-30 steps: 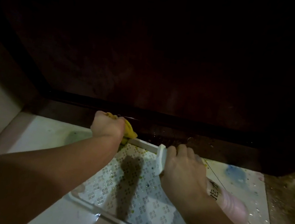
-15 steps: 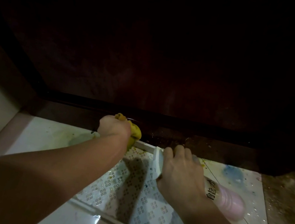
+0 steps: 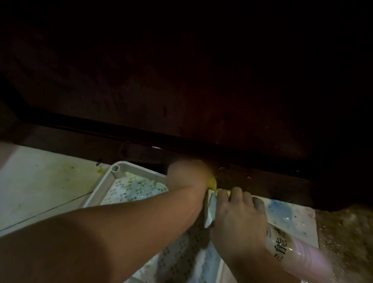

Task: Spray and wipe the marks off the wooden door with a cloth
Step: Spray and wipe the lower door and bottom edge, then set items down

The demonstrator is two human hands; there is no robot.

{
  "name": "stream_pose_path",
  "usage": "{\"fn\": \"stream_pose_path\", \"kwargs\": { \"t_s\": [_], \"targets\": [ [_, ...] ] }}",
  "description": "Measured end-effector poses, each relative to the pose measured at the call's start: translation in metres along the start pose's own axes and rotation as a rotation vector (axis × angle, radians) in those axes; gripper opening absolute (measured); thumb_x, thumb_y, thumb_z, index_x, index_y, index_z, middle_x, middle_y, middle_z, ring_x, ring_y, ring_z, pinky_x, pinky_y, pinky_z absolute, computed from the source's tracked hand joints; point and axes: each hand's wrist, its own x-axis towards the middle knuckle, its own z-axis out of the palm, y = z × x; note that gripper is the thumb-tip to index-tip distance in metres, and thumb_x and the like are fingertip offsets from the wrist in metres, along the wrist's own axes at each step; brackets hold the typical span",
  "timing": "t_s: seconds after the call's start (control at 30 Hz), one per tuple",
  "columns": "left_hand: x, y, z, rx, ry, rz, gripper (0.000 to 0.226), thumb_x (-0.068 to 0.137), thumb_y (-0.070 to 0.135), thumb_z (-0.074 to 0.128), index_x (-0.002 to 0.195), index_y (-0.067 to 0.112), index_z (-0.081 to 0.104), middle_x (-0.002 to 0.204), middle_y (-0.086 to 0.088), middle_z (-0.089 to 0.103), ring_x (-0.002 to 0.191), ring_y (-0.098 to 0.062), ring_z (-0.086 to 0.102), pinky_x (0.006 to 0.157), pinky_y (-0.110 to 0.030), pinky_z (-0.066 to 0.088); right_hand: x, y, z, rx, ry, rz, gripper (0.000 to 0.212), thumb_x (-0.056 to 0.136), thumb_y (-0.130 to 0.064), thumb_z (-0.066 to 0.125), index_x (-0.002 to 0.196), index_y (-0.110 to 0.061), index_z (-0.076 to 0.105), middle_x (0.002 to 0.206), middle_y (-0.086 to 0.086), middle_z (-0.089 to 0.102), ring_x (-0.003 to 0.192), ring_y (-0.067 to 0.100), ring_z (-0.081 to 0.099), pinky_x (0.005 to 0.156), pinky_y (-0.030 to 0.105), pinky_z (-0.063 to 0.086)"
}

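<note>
The fingers of the left hand [image 3: 186,178] are bunched around the yellow cloth [image 3: 212,182], only an edge of it showing, pressed to the bottom strip of the wooden door [image 3: 189,87]. In 1 second this hand has slid right along that strip, uncovering the white tray's [image 3: 110,178] left corner and closing up to the right hand [image 3: 237,214], whose fingers curl around the pink spray bottle [image 3: 297,253], nozzle toward the door. Judging by the specks right of the cloth, wiping is advancing but unfinished
</note>
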Motion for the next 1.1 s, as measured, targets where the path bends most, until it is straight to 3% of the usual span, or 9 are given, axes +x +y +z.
{"fn": "stream_pose_path", "kwargs": {
  "t_s": [0.2,0.47,0.53,0.63,0.77,0.83,0.9,1.0,1.1],
  "targets": [
    [-0.005,-0.003,0.001,0.224,-0.045,0.136,0.005,0.083,0.013,0.068,0.083,0.018,0.066,0.08,-0.003,0.067,0.079,-0.02,0.064,0.073,-0.033,0.056,-0.001,0.009,0.004,0.011,-0.043,0.03,0.052,0.083,-0.045,0.057,0.128,-0.021,0.044,0.118,0.007,0.048,0.113,0.028,0.046,0.096,0.043,0.035],
    [0.013,0.008,-0.066,0.311,0.073,0.235,0.021,0.086,0.017,0.066,0.074,0.025,0.052,0.075,0.0,0.057,0.067,-0.012,0.052,0.057,-0.026,0.041,-0.002,0.006,0.015,0.062,-0.124,-0.058,0.052,0.086,-0.046,0.062,0.127,-0.016,0.05,0.115,0.007,0.059,0.102,0.025,0.057,0.085,0.037,0.047],
    [0.014,0.009,-0.072,0.311,0.051,0.234,0.018,0.087,0.017,0.067,0.076,0.023,0.053,0.077,-0.002,0.058,0.071,-0.015,0.055,0.06,-0.027,0.044,-0.005,0.002,0.022,0.022,-0.149,-0.089,0.056,0.086,-0.045,0.062,0.13,-0.014,0.047,0.128,0.012,0.051,0.107,0.026,0.055,0.089,0.038,0.047],
    [0.016,0.007,-0.078,0.321,0.022,0.206,0.013,0.086,0.018,0.068,0.081,0.02,0.056,0.081,-0.004,0.06,0.08,-0.021,0.058,0.073,-0.035,0.051,-0.012,-0.003,0.031,-0.027,-0.194,-0.12,0.068,0.087,-0.048,0.06,0.139,-0.012,0.037,0.154,0.021,0.021,0.122,0.03,0.047,0.097,0.042,0.044],
    [0.018,0.007,-0.081,0.337,0.025,0.2,0.015,0.086,0.018,0.068,0.079,0.021,0.056,0.085,-0.005,0.061,0.086,-0.024,0.059,0.082,-0.04,0.053,-0.02,-0.005,0.035,-0.064,-0.235,-0.141,0.074,0.09,-0.048,0.057,0.144,-0.009,0.025,0.159,0.026,0.002,0.123,0.033,0.047,0.099,0.044,0.042],
    [0.019,0.008,-0.077,0.336,0.087,0.213,0.015,0.087,0.019,0.066,0.079,0.022,0.053,0.086,-0.004,0.06,0.085,-0.024,0.059,0.075,-0.036,0.052,-0.025,-0.005,0.036,-0.087,-0.265,-0.142,0.074,0.09,-0.045,0.057,0.144,-0.007,0.022,0.158,0.028,-0.001,0.122,0.034,0.047,0.1,0.045,0.041],
    [0.019,0.01,-0.072,0.328,0.19,0.233,0.013,0.09,0.021,0.062,0.087,0.019,0.05,0.094,-0.008,0.061,0.08,-0.022,0.058,0.066,-0.032,0.048,-0.029,-0.004,0.035,-0.093,-0.288,-0.131,0.072,0.09,-0.04,0.057,0.143,-0.007,0.022,0.156,0.027,0.003,0.12,0.033,0.047,0.1,0.045,0.04],
    [0.026,0.012,-0.068,0.296,0.298,0.226,0.017,0.093,0.019,0.057,0.105,0.013,0.047,0.116,-0.015,0.056,0.095,-0.029,0.058,0.078,-0.037,0.049,-0.026,0.001,0.029,-0.059,-0.232,-0.094,0.064,0.088,-0.038,0.058,0.139,-0.01,0.031,0.138,0.017,0.03,0.111,0.028,0.045,0.097,0.044,0.043],
    [0.035,0.014,-0.061,0.297,0.305,0.146,0.029,0.093,0.018,0.057,0.118,0.007,0.045,0.122,-0.018,0.054,0.106,-0.034,0.057,0.086,-0.04,0.048,-0.017,0.008,0.018,0.027,-0.094,-0.032,0.052,0.086,-0.037,0.058,0.13,-0.016,0.041,0.121,0.007,0.041,0.108,0.024,0.043,0.093,0.04,0.045]
  ]
}}
